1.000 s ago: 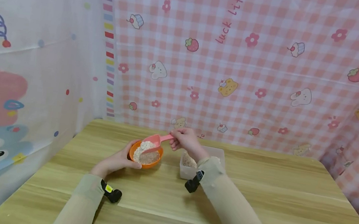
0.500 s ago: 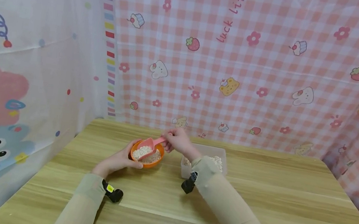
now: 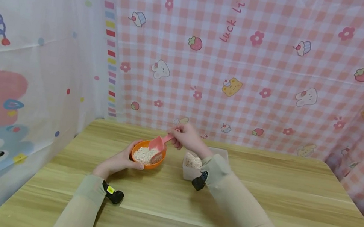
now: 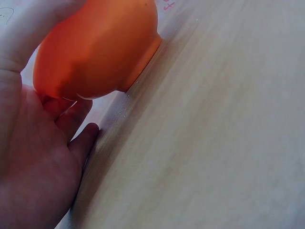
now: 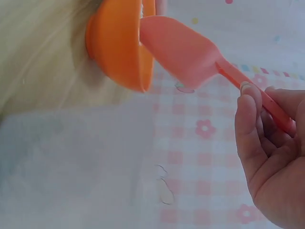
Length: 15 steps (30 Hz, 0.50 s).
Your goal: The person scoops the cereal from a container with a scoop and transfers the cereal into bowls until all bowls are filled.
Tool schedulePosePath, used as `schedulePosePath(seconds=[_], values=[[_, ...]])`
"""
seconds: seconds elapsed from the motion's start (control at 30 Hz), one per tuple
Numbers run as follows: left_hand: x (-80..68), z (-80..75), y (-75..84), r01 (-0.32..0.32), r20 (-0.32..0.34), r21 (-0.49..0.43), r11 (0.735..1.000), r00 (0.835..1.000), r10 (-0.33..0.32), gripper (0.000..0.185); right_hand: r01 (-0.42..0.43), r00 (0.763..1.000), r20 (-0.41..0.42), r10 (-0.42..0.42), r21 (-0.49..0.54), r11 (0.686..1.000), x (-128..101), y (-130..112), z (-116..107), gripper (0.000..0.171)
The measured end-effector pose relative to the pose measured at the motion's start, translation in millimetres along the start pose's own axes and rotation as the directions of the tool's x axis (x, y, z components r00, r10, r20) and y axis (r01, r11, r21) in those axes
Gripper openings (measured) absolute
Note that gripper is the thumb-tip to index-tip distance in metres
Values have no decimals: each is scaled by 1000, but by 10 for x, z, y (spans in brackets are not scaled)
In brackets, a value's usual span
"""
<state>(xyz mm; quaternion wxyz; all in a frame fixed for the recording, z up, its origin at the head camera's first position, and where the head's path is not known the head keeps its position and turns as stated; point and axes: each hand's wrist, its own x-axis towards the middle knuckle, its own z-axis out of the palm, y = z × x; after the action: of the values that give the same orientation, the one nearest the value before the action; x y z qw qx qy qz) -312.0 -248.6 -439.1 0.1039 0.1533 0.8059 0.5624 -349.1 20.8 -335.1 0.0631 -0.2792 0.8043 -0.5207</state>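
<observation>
An orange bowl (image 3: 152, 166) stands on the table and holds pale flakes (image 3: 144, 155) that look like oats. My left hand (image 3: 120, 162) grips the bowl from its left side, thumb at the near side. In the left wrist view, the curved wall of the bowl (image 4: 105, 52) sits between thumb and fingers. Between thumb and fingers, my right hand (image 3: 190, 139) pinches the handle of a pink scoop (image 3: 157, 144). The scoop tilts downward, its lip inside the bowl's rim. In the right wrist view, the back of the scoop (image 5: 186, 50) faces the camera.
A translucent plastic container (image 3: 190, 174) with more flakes (image 3: 193, 161) stands right of the bowl, partly hidden under my right forearm. A pink checked cloth (image 3: 276, 64) hangs behind the wooden table (image 3: 156, 209), and a white printed cloth (image 3: 53, 75) hangs at the left.
The scoop has tipped from carrying a heap of flakes to facing down, and pale flakes now cover more of the bowl. My left hand keeps its hold on the bowl.
</observation>
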Motion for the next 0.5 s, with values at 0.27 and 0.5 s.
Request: schedulePosePath(seconds=[0.27, 0.5], values=[[1, -11, 3, -8, 0, 18, 1000, 1000, 8, 104, 26, 1000, 19, -24, -119, 993, -67, -101, -142, 24], [10, -7, -6, 7, -18, 58, 998, 1000, -6, 105, 38, 999, -5, -38, -115, 993, -96, -71, -195, 24]])
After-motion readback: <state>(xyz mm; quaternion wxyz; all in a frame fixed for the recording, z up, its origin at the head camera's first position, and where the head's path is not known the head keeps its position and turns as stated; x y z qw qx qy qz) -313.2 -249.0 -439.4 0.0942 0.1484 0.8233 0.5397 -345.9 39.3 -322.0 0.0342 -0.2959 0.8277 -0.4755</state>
